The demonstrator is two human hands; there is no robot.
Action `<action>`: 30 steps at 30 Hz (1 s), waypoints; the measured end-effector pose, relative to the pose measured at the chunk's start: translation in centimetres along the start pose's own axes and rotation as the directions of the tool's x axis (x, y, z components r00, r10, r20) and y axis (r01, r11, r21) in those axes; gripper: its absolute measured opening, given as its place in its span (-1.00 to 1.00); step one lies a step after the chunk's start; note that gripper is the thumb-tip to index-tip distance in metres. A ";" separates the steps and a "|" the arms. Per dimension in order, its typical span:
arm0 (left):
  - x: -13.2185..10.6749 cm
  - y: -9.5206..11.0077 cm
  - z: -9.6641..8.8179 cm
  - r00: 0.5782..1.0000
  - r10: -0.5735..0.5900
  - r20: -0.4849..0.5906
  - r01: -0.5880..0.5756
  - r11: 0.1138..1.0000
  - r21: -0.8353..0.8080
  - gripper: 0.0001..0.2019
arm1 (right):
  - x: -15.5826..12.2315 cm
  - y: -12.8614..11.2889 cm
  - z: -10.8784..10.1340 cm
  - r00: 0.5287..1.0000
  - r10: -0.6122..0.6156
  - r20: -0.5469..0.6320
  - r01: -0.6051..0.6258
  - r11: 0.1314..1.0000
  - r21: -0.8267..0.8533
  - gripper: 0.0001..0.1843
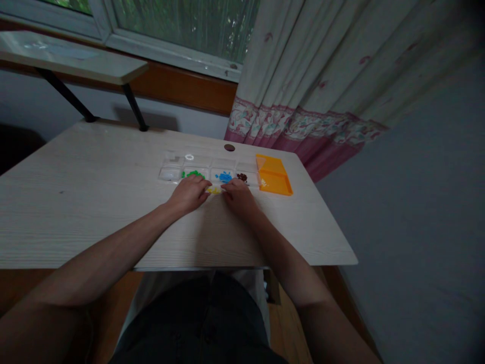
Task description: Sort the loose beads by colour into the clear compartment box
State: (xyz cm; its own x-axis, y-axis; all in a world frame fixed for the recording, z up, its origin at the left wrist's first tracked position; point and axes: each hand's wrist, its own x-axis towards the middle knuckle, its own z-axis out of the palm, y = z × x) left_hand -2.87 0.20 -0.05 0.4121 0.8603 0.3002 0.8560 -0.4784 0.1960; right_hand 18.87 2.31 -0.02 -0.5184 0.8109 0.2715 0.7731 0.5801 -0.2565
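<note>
We rest both hands on the pale wood-grain table [94,202], and between them lies a small heap of tiny yellow plastic beads [214,190]. Our left hand [188,193] sits just to the left of the heap with its fingers curled down together, fingertips touching or nearly touching the beads; our right hand [238,194] sits just to the right, fingers likewise drawn in toward them. At this size we cannot tell whether either hand actually pinches a bead.

We judge the beads light, hard and smooth, apt to roll or scatter, so best taken singly between thumb and forefinger tips or swept together with the finger edges.

Just beyond the heap stands a clear plastic compartment tray [169,161] holding green beads [193,174], blue beads [225,177] and dark brown beads [242,177], with an orange plastic lid [273,176] beside its right end.
</note>
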 end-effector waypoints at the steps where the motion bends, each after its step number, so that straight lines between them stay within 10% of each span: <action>1: 0.0 0.0 0.0 1.000 -0.002 -0.003 0.002 1.000 0.012 -0.68 | 0.0 0.0 0.0 1.000 -0.004 0.004 0.004 1.000 0.004 -0.71; 30: -0.1 -0.2 0.3 0.999 0.042 0.015 -0.040 0.994 -0.099 -0.73 | 0.1 0.7 -0.3 1.000 0.012 -0.007 -0.012 1.000 0.009 -0.81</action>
State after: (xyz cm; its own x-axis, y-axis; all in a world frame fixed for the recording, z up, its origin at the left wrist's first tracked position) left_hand -2.95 0.24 -0.35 0.4522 0.8421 0.2937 0.8039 -0.5275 0.2748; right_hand 19.45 2.81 0.07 -0.5063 0.8173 0.2750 0.7762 0.5709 -0.2676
